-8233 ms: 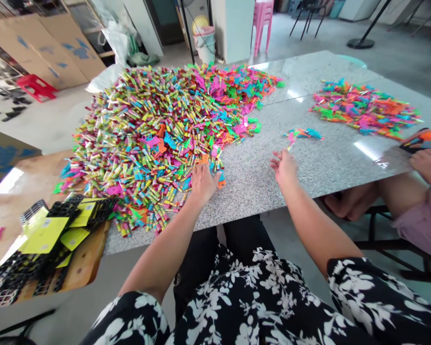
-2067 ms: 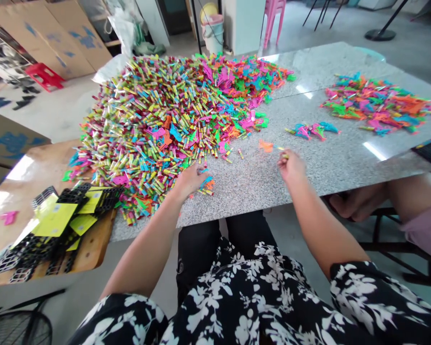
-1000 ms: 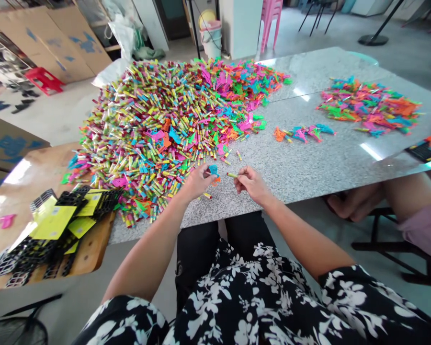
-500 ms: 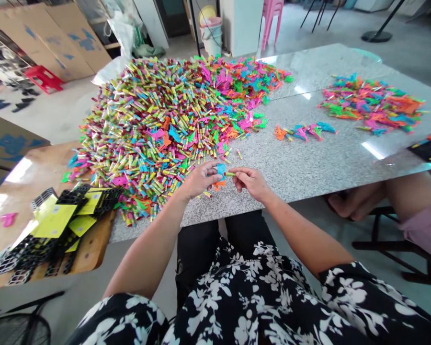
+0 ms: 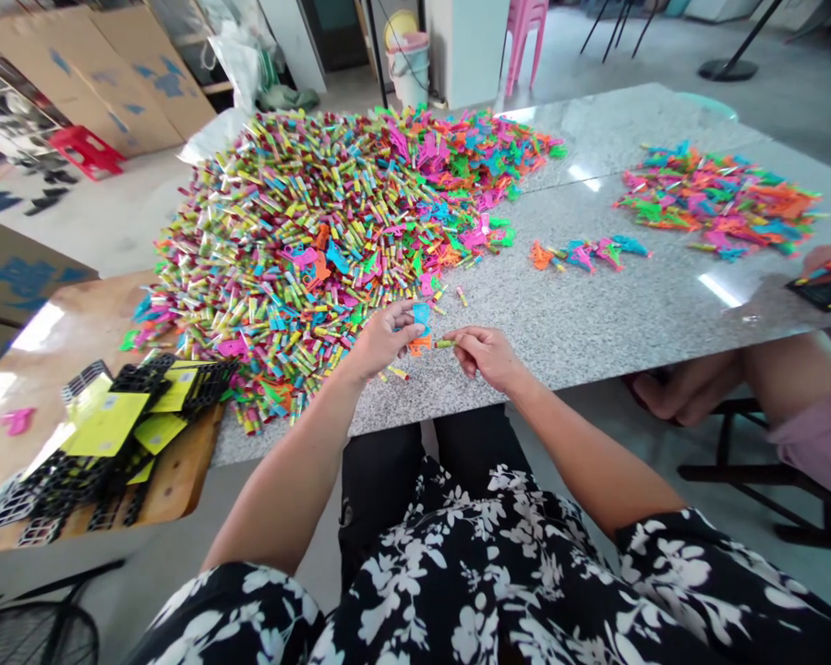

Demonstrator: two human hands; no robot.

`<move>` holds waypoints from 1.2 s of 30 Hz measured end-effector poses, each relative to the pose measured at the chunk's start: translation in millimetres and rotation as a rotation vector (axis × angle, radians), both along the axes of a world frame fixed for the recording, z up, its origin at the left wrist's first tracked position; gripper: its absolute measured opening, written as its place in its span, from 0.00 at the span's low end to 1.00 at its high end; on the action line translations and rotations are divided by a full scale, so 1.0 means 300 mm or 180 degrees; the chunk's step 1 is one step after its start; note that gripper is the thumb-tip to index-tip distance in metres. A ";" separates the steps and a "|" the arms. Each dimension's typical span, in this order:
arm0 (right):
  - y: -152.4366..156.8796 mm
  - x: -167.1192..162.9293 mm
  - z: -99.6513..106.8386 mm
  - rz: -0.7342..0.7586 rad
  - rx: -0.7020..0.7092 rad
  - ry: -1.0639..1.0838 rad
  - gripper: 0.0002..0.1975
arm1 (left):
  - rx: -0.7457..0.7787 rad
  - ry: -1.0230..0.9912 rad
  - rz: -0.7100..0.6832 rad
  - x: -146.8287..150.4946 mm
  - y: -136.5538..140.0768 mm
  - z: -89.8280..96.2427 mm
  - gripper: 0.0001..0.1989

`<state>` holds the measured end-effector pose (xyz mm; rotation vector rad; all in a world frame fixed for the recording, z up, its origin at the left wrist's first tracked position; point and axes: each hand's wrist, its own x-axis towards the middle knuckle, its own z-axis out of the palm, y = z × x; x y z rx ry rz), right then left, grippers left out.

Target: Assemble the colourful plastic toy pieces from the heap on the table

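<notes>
My left hand [image 5: 388,340] is closed on a blue plastic toy piece [image 5: 421,316] and an orange plastic toy piece [image 5: 419,345], which stick out past the fingertips. Pinched between the thumb and forefinger of my right hand [image 5: 483,353] is a small yellow-green tube [image 5: 444,344] that points left at the orange piece. Whether the tube's tip touches that piece is too small to tell. Both hands are above the near edge of the speckled stone table [image 5: 457,392]. Beside my left hand spreads a large heap of similar small tubes [image 5: 297,203].
Bright plastic pieces [image 5: 491,152] are heaped behind the tubes. A short row of them [image 5: 588,253] and another pile [image 5: 720,199] lie to the right. Black plastic grids with yellow cards [image 5: 107,425] rest on a wooden board. At the right edge is another person's hand [image 5: 827,257].
My left hand has moved slightly left, and the blue piece has drawn away from the tube, now nearer the orange piece. Another person's hand has appeared at the right edge.
</notes>
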<state>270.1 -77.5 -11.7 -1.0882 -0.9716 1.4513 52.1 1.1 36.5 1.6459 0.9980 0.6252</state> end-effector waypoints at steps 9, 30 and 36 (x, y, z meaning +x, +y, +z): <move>0.014 -0.005 0.007 -0.0286 0.0143 0.0013 0.15 | -0.0087 0.0265 -0.0282 0.020 -0.017 0.050 0.31; -0.002 0.005 -0.014 -0.0335 -0.0056 0.0022 0.13 | 0.0633 0.0821 -0.0684 0.061 -0.043 0.031 0.22; -0.024 0.085 -0.071 -0.0371 -0.0074 -0.0341 0.12 | 0.0312 0.1110 -0.0702 0.053 -0.080 -0.029 0.31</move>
